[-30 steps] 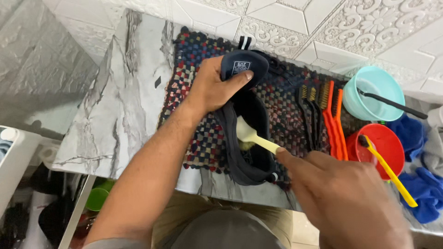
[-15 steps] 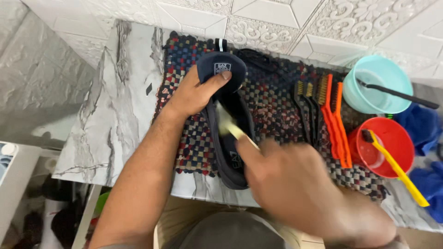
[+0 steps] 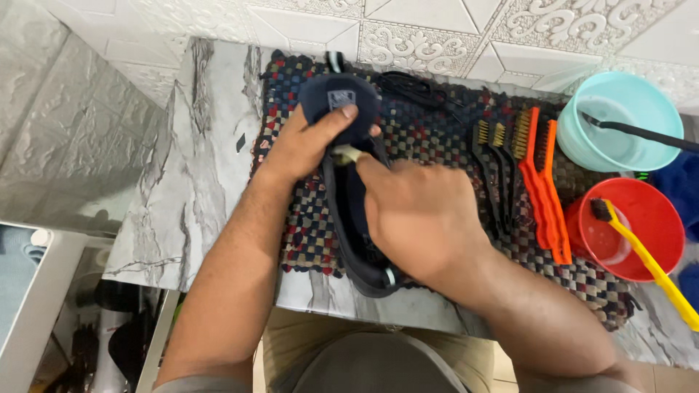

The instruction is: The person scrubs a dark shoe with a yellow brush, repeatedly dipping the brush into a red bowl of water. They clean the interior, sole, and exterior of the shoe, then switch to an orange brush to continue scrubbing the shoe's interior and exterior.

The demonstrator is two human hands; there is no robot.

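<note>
Head view: left hand (image 3: 309,145) and right hand (image 3: 419,215) grip a navy shoe (image 3: 349,211) on a woven mat (image 3: 437,138) over grey marble counter (image 3: 182,182).

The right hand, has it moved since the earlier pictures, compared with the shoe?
Yes. The right hand has moved up along the dark blue shoe, from its near end toward the tongue, where the left hand rests. Its pale brush now shows there.

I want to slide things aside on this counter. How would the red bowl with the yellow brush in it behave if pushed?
The red bowl looks like thin plastic, so probably light and easy to slide. The yellow brush leans over its rim with the handle overhanging, so a nudge could tip the bowl or flip the brush out. It seems to hold some water, which might slosh.
</note>
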